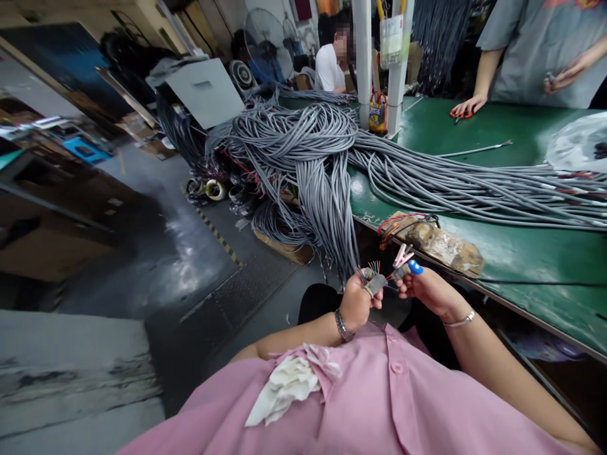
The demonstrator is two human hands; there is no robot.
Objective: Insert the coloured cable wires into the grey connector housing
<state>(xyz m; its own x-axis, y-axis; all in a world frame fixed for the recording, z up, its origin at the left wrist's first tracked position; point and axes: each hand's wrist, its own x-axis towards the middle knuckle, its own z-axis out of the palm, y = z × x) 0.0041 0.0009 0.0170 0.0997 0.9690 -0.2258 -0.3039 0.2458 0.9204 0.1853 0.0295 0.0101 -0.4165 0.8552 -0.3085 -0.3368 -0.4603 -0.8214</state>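
My left grip [356,304] is closed round a small fan of thin coloured wires [374,267], their red, green and orange ends sticking up over my curled fingers. My right grip [434,292] is pinched together just beside it, thumb and fingertips meeting near a thin red strand that shows between my two hands. Grey wrapping covers something at both sets of fingertips — I cannot tell whether it is tape on my fingers or cable sheath — and a blue cap [415,266] sits at the tip of one right digit. The wires are off the tabletop [535,259], in front of its near edge toward the left corner.

Just above my right hand is a pink clip [403,255]; I cannot tell if I touch it. Behind it, a tape-wrapped block [443,248] lies along the near edge. A thick bundle of grey cables [313,136] is heaped at the left end, spilling over the near left corner, while more strands stretch toward the right edge. Near the far edge, a co-worker's hand [472,106] rests on an orange-handled tool [459,114]; a clear plastic bag [573,142] lies toward the right edge.
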